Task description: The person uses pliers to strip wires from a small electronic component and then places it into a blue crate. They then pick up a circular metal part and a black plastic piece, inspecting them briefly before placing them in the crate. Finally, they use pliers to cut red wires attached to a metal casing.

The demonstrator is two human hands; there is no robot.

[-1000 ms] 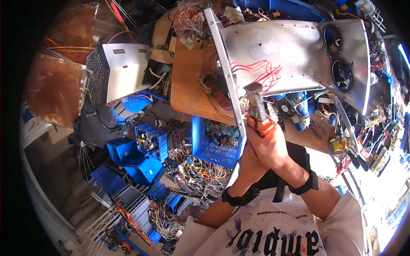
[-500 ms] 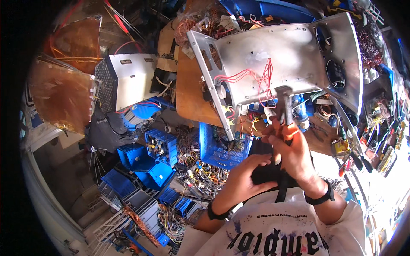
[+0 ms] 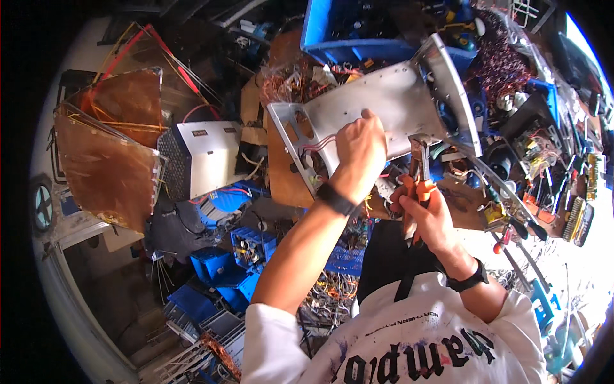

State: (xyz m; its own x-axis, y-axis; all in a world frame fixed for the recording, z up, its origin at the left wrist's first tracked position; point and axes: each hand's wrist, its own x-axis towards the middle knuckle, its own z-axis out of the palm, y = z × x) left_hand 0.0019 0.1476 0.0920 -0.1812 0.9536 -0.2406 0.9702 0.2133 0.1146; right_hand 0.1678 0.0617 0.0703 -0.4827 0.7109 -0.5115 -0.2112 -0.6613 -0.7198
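Observation:
My left hand (image 3: 362, 146) is over the bent silver metal panel (image 3: 396, 89), its fingers closed around the red wires (image 3: 318, 144). The wires run from the panel's left end into my fist, and the part inside the grip is hidden. Wrapped around the orange handles of a pair of pliers, my right hand (image 3: 427, 214) is near the panel's front edge. The pliers' (image 3: 421, 168) metal jaws point away from me and overlap the panel's edge in view; whether they touch it I cannot tell.
A large blue bin (image 3: 364, 50) stands behind the panel. Hand tools and electronic parts lie along the wooden bench (image 3: 291, 185) to the right. At left are a silver box (image 3: 208, 150) and brown sheets (image 3: 109, 169). Blue crates (image 3: 220, 269) and tangled cables (image 3: 329, 291) are below.
My left hand has moved from beside the right hand up to the panel and taken hold of the red wires. The right hand still holds the pliers. The view has shifted.

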